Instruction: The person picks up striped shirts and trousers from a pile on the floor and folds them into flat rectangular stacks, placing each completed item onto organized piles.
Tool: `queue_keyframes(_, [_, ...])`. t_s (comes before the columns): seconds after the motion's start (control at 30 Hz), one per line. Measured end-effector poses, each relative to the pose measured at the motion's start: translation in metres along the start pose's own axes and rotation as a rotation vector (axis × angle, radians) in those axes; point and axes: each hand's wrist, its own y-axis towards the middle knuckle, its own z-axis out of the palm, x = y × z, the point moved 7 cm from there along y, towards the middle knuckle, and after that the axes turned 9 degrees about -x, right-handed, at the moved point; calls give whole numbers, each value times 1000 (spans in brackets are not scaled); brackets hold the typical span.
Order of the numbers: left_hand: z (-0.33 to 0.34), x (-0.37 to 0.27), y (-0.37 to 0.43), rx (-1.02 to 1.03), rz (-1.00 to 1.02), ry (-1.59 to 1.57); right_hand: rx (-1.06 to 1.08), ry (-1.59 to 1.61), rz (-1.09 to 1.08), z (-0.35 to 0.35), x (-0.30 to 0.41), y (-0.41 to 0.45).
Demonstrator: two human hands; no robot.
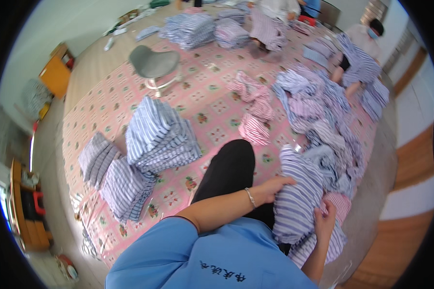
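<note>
A blue-and-white striped garment lies over my lap at the right, partly folded, with its lower part hanging down beside my leg. My left hand grips its left edge, fingers over the cloth. Close against the garment's right side is my right hand, its fingers curled; whether cloth is pinched between them cannot be made out. Under and beside that wrist spreads more striped cloth. A red-and-white striped piece shows just past the right hand. My bent knee in black trousers is left of the garment.
Folded striped stacks and smaller piles stand left on the pink patterned plastic cover. Loose garments heap at right; red-striped cloth lies ahead. Beyond are a grey swivel chair and people handling striped cloth.
</note>
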Motion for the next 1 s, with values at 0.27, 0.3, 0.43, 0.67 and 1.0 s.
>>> queue_keyframes(0.27, [-21,-127,-124,98,366,-296,-57,374,-53,8,70,24])
queue_keyframes(0.3, [-38,-150,-145,58,465,-347,-13,434,-54,16,71,26])
queue_keyframes(0.43, [-116,-251,-232,-320,1003,-429,57,381,-8,40,59,24])
queue_keyframes(0.67, [-266,-335,-354,-313,1545,-626,69,296,-31,54,84,27])
queue_keyframes(1.0, [-568,-142,-218,-1116,942,-911,203,41,-128,71,125,26])
